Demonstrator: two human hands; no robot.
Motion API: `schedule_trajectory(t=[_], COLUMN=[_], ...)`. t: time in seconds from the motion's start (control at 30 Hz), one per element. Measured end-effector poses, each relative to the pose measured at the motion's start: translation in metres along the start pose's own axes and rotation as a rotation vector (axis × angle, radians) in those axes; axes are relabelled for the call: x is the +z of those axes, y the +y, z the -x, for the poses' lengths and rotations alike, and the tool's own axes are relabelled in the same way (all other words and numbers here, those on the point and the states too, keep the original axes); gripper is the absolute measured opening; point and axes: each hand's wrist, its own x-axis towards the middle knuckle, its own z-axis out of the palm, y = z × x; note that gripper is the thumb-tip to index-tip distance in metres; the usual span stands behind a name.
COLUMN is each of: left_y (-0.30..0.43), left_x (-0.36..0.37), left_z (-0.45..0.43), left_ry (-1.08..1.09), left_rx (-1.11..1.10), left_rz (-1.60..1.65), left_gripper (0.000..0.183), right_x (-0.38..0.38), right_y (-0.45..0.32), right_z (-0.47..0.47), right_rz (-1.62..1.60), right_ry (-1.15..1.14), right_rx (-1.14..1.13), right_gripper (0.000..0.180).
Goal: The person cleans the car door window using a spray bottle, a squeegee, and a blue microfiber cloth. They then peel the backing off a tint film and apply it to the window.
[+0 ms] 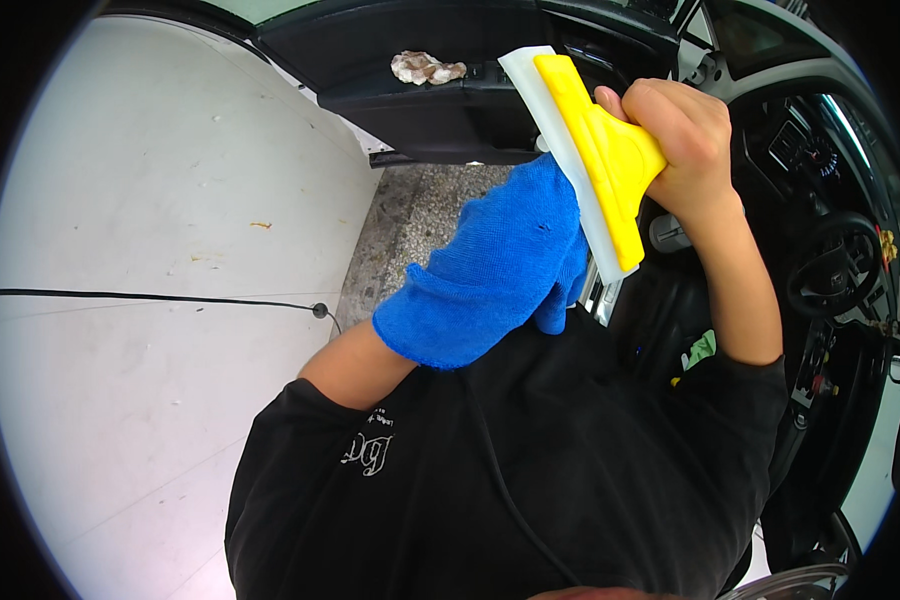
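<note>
My left hand (pixel 525 225) is hidden under a blue microfiber cloth (pixel 487 262), which drapes back over the wrist. The cloth meets the pale blade of a yellow squeegee (pixel 607 165) near its middle, and part of it lies behind the blade. My right hand (pixel 679 139) grips the squeegee by its handle, to the right of the cloth. The tool stands tilted, with its long blade facing left. Beyond both hands, a crumpled, brown-stained white cloth or paper (pixel 426 68) rests on the armrest of a black car door panel (pixel 420 127).
The open door is ahead, over a speckled floor strip (pixel 435 210). On the right is the car interior with a steering wheel (pixel 832 262), a dark seat and a green cloth (pixel 701 348). A black cable (pixel 157 297) crosses the white surface at left.
</note>
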Motion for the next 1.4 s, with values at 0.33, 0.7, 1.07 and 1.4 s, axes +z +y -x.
schedule_trajectory(t=[0.33,0.7,1.07,1.4], left_y=[-0.014,-0.007,-0.014,-0.010], left_x=[0.021,0.018,0.020,0.004], left_z=[0.018,0.028,0.037,0.050], left_ry=[0.025,-0.014,0.041,0.139], left_rx=[0.240,0.033,-0.247,-0.327], left_rz=[-0.143,0.263,0.750,0.875], left_gripper=[0.045,0.039,0.036,0.039], right_x=[0.006,0.008,0.013,0.020], right_y=[-0.001,-0.007,-0.022,-0.062], right_z=[-0.006,-0.014,-0.021,-0.020], right_rz=[0.032,0.142,0.361,0.530], right_ry=[0.060,0.053,0.042,-0.028], right_rx=[0.110,0.141,0.150,0.267], right_gripper=[0.028,0.025,0.020,0.017])
